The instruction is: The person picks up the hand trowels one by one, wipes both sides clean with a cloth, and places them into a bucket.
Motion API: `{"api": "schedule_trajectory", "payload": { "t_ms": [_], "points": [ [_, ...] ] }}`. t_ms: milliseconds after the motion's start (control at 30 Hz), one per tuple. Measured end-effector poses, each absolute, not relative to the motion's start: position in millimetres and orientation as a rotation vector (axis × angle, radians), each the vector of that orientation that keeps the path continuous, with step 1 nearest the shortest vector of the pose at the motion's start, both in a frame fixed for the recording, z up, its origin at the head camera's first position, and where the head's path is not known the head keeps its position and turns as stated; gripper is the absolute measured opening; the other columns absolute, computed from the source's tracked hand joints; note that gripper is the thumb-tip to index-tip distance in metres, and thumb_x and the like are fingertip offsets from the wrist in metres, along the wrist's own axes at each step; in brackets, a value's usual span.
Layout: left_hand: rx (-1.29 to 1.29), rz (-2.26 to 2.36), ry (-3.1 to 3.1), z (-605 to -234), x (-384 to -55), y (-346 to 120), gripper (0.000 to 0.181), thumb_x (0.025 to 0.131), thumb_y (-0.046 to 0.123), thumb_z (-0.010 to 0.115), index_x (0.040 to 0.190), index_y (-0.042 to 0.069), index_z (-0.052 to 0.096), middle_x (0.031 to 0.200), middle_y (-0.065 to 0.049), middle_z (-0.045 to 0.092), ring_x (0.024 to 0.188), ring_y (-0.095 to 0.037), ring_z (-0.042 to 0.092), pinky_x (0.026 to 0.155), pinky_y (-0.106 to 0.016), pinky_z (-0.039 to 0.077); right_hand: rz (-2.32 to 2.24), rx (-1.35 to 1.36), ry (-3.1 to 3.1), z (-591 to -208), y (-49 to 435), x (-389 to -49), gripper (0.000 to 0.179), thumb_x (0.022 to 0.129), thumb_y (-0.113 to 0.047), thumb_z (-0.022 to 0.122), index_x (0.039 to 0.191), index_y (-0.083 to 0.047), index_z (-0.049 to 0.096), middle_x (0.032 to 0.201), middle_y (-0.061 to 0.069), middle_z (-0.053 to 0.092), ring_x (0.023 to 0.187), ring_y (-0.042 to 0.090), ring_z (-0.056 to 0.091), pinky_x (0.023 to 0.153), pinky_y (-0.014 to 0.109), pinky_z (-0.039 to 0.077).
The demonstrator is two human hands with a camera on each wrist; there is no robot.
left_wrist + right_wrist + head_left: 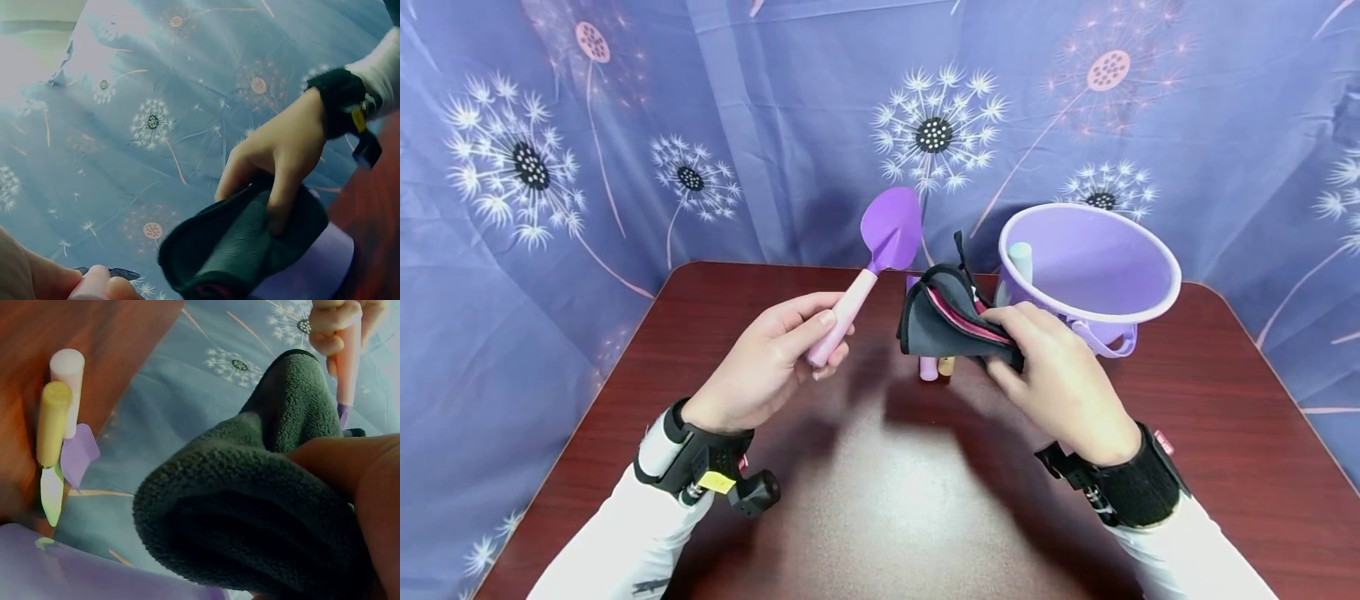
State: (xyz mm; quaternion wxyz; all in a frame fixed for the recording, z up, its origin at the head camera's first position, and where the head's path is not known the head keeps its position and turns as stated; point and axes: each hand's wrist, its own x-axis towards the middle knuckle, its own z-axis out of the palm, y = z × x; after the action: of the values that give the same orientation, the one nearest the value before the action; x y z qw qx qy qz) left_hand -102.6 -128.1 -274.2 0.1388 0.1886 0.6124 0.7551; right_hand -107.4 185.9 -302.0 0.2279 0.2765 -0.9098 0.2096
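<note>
My left hand [767, 354] grips a toy trowel [891, 229] by its pale pink handle, with the purple blade tilted up. A dark grey fleecy cloth item [951, 325] with a pink inner layer is pinched in my right hand [1056, 371], in front of the bucket. In the right wrist view its dark opening faces the camera. On the table below it lie a pink-handled tool [79, 453] with a purple blade and a yellow-handled tool [54, 425] with a green blade. The cloth partly hides both in the head view.
A purple bucket [1172, 292] with a white rim stands at the back right of the brown table [865, 492], its handle hanging down in front. A pale green handle [1021, 257] sticks up inside it. Behind the table hangs a blue dandelion-print curtain [805, 108].
</note>
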Motion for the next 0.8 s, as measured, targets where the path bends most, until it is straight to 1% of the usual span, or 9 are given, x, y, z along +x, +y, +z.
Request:
{"api": "schedule_trajectory", "payload": {
  "t_ms": [100,167,333,500,633,700,733,800],
  "points": [
    [0.572,2.163,1.852,-270,-104,-127,0.027,0.106,0.011,0.045,0.128,-0.004,0.052,0.087,-0.014,0.049,0.068,-0.018,0.045,0.058,-0.027,0.036,0.563,0.793,-2.526,-306,186,-105,0.036,0.083,-0.013,0.065,0.119,-0.013,0.064,0.103,-0.005,0.058,0.091,0.013,0.054,0.080,0.037,0.046],
    [0.607,2.130,1.937,-265,-107,-126,0.027,0.106,0.012,0.046,0.128,-0.002,0.054,0.083,-0.014,0.045,0.067,-0.019,0.044,0.058,-0.028,0.034,0.555,0.812,-2.541,-308,186,-103,0.036,0.083,-0.013,0.066,0.118,-0.013,0.064,0.102,-0.006,0.058,0.090,0.012,0.053,0.079,0.034,0.046],
    [0.700,1.974,2.223,-250,-115,-123,0.027,0.104,0.019,0.053,0.127,0.007,0.061,0.075,-0.014,0.041,0.067,-0.023,0.042,0.058,-0.031,0.033,0.544,0.847,-2.576,-313,185,-98,0.035,0.081,-0.011,0.065,0.117,-0.014,0.064,0.098,-0.011,0.056,0.088,0.009,0.051,0.078,0.031,0.045],
    [0.760,1.735,2.503,-234,-125,-118,0.026,0.103,0.034,0.055,0.122,0.021,0.066,0.080,-0.011,0.050,0.069,-0.026,0.045,0.057,-0.032,0.037,0.538,0.863,-2.593,-316,185,-93,0.036,0.080,-0.010,0.065,0.116,-0.015,0.065,0.095,-0.013,0.055,0.085,0.008,0.050,0.076,0.030,0.044],
    [0.790,1.544,2.684,-221,-135,-110,0.029,0.103,0.041,0.053,0.123,0.025,0.066,0.083,-0.005,0.054,0.072,-0.020,0.048,0.061,-0.032,0.040,0.529,0.865,-2.609,-317,186,-89,0.035,0.081,-0.011,0.067,0.115,-0.016,0.065,0.095,-0.014,0.054,0.084,0.008,0.049,0.074,0.030,0.045],
    [0.807,1.455,2.755,-216,-140,-104,0.033,0.103,0.045,0.051,0.125,0.026,0.066,0.086,-0.001,0.055,0.076,-0.016,0.050,0.068,-0.032,0.042,0.526,0.866,-2.615,-318,186,-88,0.034,0.081,-0.012,0.067,0.115,-0.016,0.065,0.095,-0.014,0.054,0.083,0.008,0.049,0.073,0.030,0.045],
    [0.813,1.410,2.784,-213,-143,-101,0.035,0.102,0.048,0.050,0.125,0.027,0.066,0.083,0.000,0.053,0.074,-0.015,0.048,0.068,-0.032,0.041,0.523,0.867,-2.618,-318,186,-88,0.034,0.081,-0.012,0.068,0.115,-0.016,0.065,0.095,-0.014,0.054,0.083,0.008,0.049,0.073,0.029,0.045],
    [0.831,1.330,2.829,-208,-148,-94,0.039,0.100,0.055,0.049,0.123,0.029,0.067,0.085,0.004,0.054,0.077,-0.012,0.049,0.073,-0.031,0.042,0.520,0.871,-2.621,-319,185,-87,0.033,0.081,-0.013,0.069,0.114,-0.017,0.065,0.095,-0.014,0.053,0.082,0.008,0.049,0.072,0.029,0.045]
  ]
}}
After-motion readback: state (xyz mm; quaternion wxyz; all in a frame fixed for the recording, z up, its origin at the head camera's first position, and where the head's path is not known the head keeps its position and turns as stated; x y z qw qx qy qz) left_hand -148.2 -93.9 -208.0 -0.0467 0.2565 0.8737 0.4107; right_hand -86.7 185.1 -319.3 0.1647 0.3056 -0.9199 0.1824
